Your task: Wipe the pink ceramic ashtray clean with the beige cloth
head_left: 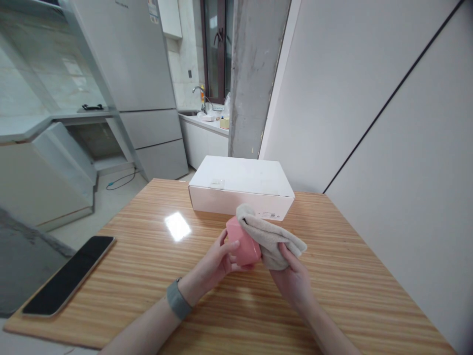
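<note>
A small pink container (244, 245), its exact kind unclear, is tilted above the table in the middle of the view. My left hand (222, 259) grips it from the left, thumb on the near face and fingers beneath. In my right hand (291, 276) is a folded light grey cloth (271, 236), pinched between thumb and fingers. The cloth lies against the upper right side of the pink container and covers part of it. A grey band (179, 299) circles my left wrist.
Behind my hands a closed white box (242, 180) stands on the wooden table (148, 276). A black-screened tablet or phone (72, 276) lies at the left edge. White panelling (369, 98) borders the right; a fridge (129, 64) and sink counter are farther back.
</note>
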`<state>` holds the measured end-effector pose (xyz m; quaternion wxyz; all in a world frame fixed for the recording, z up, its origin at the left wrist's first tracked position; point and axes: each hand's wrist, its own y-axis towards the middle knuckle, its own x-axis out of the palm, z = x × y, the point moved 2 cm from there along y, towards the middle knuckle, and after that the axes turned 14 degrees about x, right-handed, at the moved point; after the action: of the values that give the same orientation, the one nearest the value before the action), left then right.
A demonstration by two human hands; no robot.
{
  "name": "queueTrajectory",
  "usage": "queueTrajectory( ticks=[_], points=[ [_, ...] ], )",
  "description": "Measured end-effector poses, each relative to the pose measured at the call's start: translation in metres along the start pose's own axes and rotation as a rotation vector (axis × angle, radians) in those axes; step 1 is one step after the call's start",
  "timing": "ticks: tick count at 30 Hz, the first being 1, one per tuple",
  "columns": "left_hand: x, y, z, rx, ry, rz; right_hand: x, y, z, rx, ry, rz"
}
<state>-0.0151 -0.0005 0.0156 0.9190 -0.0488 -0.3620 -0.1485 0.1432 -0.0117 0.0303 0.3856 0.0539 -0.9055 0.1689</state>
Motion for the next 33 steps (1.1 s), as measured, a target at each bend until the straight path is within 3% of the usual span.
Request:
queueTrajectory(
  ticks=[4, 9, 12, 15, 18, 22, 24, 28, 33],
  points=[
    [-0.003, 0.002, 0.000, -0.018, -0.074, 0.009, -0.005, 0.001, -0.005, 0.010, 0.045, 0.038],
    [-0.004, 0.004, 0.005, 0.014, -0.185, 0.073, -0.005, 0.002, -0.016, -0.063, 0.238, 0.252],
    [-0.005, 0.005, 0.010, 0.081, -0.218, 0.118, -0.005, 0.004, -0.021, -0.146, 0.290, 0.313],
    [-0.003, 0.004, 0.011, 0.141, -0.168, 0.115, -0.005, 0.008, -0.018, -0.176, 0.268, 0.321],
    [0.001, 0.001, 0.007, 0.193, -0.046, 0.080, -0.002, 0.010, -0.006, -0.103, 0.221, 0.316],
    [0.007, -0.001, -0.001, 0.237, 0.072, 0.055, 0.008, 0.010, 0.016, 0.040, 0.075, 0.107],
    [0.005, 0.000, -0.003, 0.274, 0.126, 0.079, 0.008, 0.009, 0.025, 0.045, 0.020, 0.057],
    [-0.005, 0.005, -0.003, 0.325, 0.227, 0.181, 0.000, 0.009, 0.036, 0.075, -0.023, 0.135],
    [-0.011, 0.008, -0.001, 0.344, 0.294, 0.261, -0.001, 0.008, 0.034, 0.114, 0.003, 0.106]
  ],
)
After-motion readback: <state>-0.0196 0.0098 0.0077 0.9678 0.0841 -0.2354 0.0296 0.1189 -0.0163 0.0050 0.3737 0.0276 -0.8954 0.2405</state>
